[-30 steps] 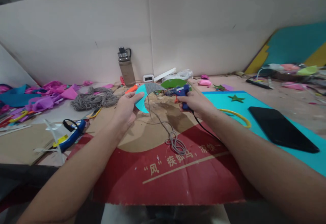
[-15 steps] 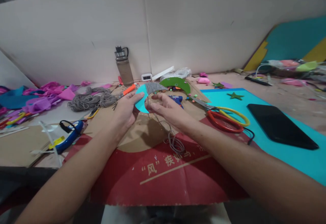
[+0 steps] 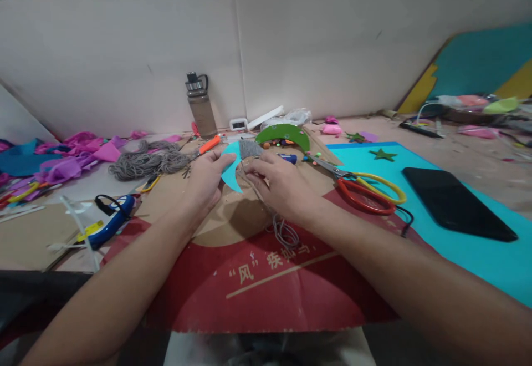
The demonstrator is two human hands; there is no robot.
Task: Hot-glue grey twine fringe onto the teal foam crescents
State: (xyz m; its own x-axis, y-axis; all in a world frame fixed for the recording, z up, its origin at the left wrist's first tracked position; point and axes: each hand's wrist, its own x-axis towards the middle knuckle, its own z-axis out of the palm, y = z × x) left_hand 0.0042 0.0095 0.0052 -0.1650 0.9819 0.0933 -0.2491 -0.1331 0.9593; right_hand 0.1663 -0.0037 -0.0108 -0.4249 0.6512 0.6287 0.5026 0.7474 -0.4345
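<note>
Cardboard (image 3: 266, 305): red and tan, lying right in front of me, same place as a moment ago, my forearms stretched across it.
Blue board (image 3: 494, 266): off to my right, unmoved, carrying the black phone (image 3: 459, 204) and a green star (image 3: 383, 154).
Scissors (image 3: 341, 173): there they are, in plain sight beyond my right forearm; a second ago that arm, set farther right, hid most of them.
Right hand (image 3: 277, 183): big change here! It held the glue gun a second ago, then came across with loose fingers; now thumb and fingers are drawn together, pinching the yarn strand (image 3: 242, 162) just beside the crescent.
Left hand (image 3: 208, 180): steady, thumb and fingers gripping the blue crescent all along.
Green crescent (image 3: 286, 131): resting beyond my hands, on the far part of the cardboard.
Blue crescent (image 3: 233, 173): up in my left grip, over the cardboard, grey yarn wrapped round its upper end, lower point dipping farther than half a second ago.
Yarn coil (image 3: 286, 233): slack loops on the red print, below my right wrist.
Glue gun (image 3: 287, 158): out of my grip now, lying behind my right hand, mostly hidden.
</note>
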